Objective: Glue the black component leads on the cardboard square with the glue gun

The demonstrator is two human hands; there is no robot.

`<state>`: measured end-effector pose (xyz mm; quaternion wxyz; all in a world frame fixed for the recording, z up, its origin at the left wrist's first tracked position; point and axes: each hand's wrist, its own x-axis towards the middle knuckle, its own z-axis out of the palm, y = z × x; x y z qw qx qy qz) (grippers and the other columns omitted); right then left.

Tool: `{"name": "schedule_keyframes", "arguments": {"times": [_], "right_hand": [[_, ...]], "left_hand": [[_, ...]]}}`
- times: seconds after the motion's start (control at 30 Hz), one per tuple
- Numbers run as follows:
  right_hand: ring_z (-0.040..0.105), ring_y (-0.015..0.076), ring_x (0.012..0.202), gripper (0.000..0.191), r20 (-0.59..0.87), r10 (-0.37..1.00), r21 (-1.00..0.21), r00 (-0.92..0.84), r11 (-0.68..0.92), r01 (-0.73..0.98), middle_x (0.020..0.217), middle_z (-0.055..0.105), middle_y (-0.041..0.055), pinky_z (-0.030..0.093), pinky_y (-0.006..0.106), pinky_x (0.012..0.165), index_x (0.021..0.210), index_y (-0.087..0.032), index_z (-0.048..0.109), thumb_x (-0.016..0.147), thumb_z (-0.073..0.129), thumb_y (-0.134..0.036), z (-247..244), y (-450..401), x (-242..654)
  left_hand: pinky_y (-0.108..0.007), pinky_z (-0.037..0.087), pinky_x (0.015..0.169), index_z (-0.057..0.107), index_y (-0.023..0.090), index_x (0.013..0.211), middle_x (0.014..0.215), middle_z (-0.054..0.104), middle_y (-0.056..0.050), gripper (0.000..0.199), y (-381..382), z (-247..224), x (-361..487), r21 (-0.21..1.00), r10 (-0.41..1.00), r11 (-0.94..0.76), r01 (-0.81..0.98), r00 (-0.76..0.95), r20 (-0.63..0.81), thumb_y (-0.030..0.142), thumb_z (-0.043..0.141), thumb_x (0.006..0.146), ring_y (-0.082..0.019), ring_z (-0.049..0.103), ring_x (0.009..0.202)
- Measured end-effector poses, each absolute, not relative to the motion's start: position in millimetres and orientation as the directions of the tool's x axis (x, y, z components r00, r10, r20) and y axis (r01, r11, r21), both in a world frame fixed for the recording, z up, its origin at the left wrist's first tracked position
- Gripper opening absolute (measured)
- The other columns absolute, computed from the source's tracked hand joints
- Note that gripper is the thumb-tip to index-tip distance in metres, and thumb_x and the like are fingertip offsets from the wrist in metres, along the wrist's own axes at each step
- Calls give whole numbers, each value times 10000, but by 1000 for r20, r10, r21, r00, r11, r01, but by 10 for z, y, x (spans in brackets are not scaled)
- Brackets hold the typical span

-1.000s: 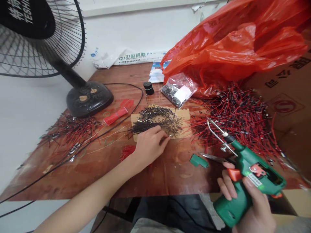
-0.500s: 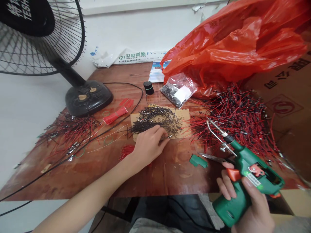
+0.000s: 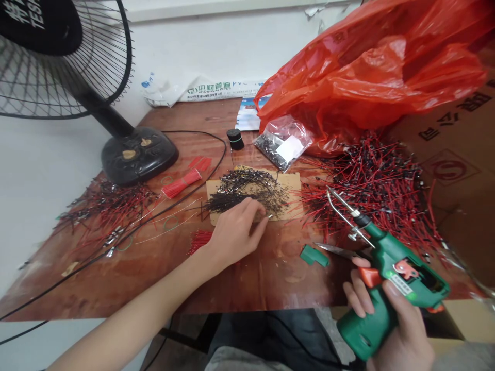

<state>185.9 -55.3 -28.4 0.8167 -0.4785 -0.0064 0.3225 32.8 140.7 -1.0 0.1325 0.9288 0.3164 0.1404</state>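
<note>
Hands work apart: the right hand [image 3: 402, 319] grips a green soldering gun [image 3: 390, 273], its metal tip pointing toward the red-and-black wires [image 3: 382, 190] heaped on the surface [image 3: 266, 278]. The left hand [image 3: 237, 226], fingers curled, rests at the near edge of a cardboard piece [image 3: 292, 190] bearing black wires [image 3: 228, 201]; whether it pinches anything is unclear. Beyond the cardboard sit a black bundle [image 3: 235, 139] and a clear bag [image 3: 284, 144].

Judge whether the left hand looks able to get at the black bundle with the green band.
Probably yes: the left hand is at the cardboard's near side, the black bundle stands beyond its far side, and only low-lying black wires seem to lie between.
</note>
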Motion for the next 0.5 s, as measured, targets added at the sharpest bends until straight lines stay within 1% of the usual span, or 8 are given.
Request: {"name": "schedule_keyframes", "arguments": {"times": [0.1, 0.17, 0.23, 0.4, 0.5], "right_hand": [[377, 77, 526, 244, -302, 541, -780, 785, 333, -530, 1004, 638, 114, 333, 224, 422, 1053, -168, 710, 885, 536, -193, -289, -548, 1856], [389, 77, 522, 248, -308, 538, -777, 784, 333, -534, 992, 643, 117, 339, 225, 423, 1055, -163, 715, 887, 534, -189, -296, -544, 1856], [399, 77, 519, 247, -311, 534, -773, 786, 340, -536, 988, 648, 122, 340, 225, 423, 1049, -155, 718, 887, 534, -185, -302, -545, 1857], [382, 82, 518, 242, -316, 551, -746, 772, 359, -561, 903, 633, 102, 341, 225, 427, 1038, -160, 723, 899, 529, -195, -314, -553, 1866], [372, 82, 507, 237, -329, 536, -750, 777, 352, -560, 927, 646, 114, 336, 231, 417, 1042, -159, 718, 897, 536, -208, -319, -549, 1864]], "left_hand": [[-281, 418, 768, 516, 172, 990, 962, 587, -41, 202, 1381, 74, 309, 375, 623, -759, 532, 762, 179, 299, 360, 1005, -137, 552, 848], [-285, 412, 764, 507, 170, 951, 924, 568, -43, 238, 1365, 122, 300, 373, 635, -751, 545, 751, 181, 277, 306, 1020, -138, 531, 832], [-282, 417, 773, 510, 165, 935, 919, 547, -51, 251, 1356, 153, 297, 356, 639, -754, 553, 742, 201, 262, 296, 1024, -140, 518, 842], [-283, 437, 812, 581, 157, 991, 972, 517, -74, 207, 1369, 141, 283, 237, 582, -812, 533, 764, 278, 246, 395, 1005, -151, 493, 909], [-275, 433, 781, 618, 165, 1045, 963, 530, -68, 183, 1373, 83, 243, 147, 509, -860, 488, 810, 291, 186, 447, 983, -145, 483, 890]]}}
